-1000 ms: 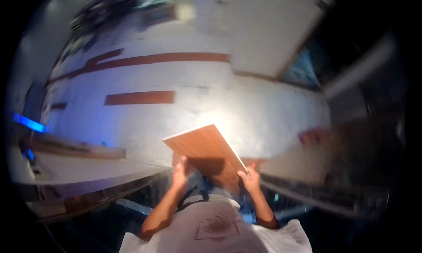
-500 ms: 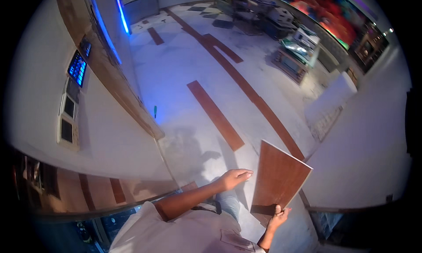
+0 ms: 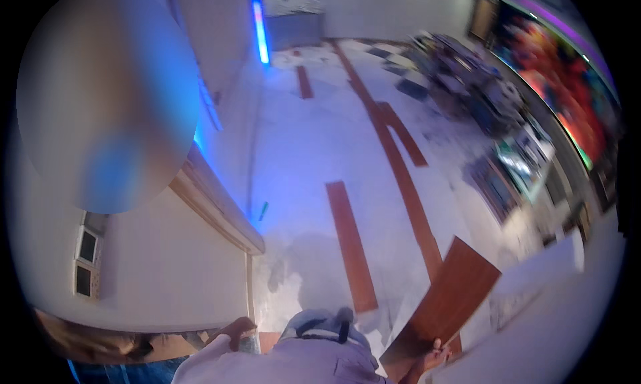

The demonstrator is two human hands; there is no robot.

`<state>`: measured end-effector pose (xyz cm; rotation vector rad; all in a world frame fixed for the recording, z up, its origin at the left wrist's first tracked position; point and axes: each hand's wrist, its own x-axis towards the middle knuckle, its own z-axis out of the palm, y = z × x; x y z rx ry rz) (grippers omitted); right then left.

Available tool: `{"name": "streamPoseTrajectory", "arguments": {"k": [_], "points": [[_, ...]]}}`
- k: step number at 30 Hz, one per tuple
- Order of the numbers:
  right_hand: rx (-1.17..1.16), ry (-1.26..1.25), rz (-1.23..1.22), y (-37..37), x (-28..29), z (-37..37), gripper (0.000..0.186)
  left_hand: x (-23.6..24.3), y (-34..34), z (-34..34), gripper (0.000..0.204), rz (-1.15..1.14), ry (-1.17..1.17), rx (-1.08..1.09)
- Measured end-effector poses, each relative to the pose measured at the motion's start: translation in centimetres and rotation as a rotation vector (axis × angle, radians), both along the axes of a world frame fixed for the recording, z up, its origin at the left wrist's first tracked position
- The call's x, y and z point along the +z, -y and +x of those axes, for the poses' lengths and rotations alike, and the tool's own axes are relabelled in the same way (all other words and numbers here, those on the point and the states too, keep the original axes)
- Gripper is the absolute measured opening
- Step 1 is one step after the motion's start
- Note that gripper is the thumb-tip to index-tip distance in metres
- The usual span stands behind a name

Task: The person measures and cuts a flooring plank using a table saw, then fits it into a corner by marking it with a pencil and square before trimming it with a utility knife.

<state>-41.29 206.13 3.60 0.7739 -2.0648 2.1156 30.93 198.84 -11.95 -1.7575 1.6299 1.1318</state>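
head, pale floor, blue light, held plank

Dim, blue-tinged light fills the room: a glowing strip at the upper left washes the floor blue, purple light runs along the top right above a brightly lit mural, and a soft shadow falls on the paler floor ahead of the body. The plank darkens toward its near end. Clutter looks smeared, a blurred oval hides the upper left, and fisheye bending curves edges toward a black rim.
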Motion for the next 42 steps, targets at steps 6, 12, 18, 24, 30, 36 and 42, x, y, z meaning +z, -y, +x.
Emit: {"name": "streamPoseTrajectory", "arguments": {"k": [6,12,18,24,30,36,42], "points": [[0.313,0.205,0.156,24.0,8.9,-0.7,0.042,4.3,-1.0,-3.2,0.036,-0.064,0.04,0.652],[0.272,0.263,-0.008,47.4,3.2,-5.3,0.073,-8.4,11.1,-13.0,0.046,-0.557,-0.761,0.707],[0.514,0.339,-0.272,70.7,19.3,-1.8,0.072,-5.8,35.8,-18.0,0.033,0.124,-0.851,1.656],[0.682,0.772,-0.457,85.2,26.8,2.7,0.07,-2.4,60.8,-1.7,0.027,-0.321,-0.622,1.166],[0.705,0.866,-0.313,99.2,17.4,4.1,0.064,-0.4,82.2,1.3,0.031,-0.607,-0.675,1.307],[0.721,1.284,-0.379,121.3,13.1,15.6,0.057,-0.3,92.8,0.1,0.043,-0.389,-1.004,1.587],[0.824,1.285,-0.196,142.2,14.9,23.6,0.055,21.1,115.8,-1.0,0.078,-0.435,-1.391,1.635]]}}
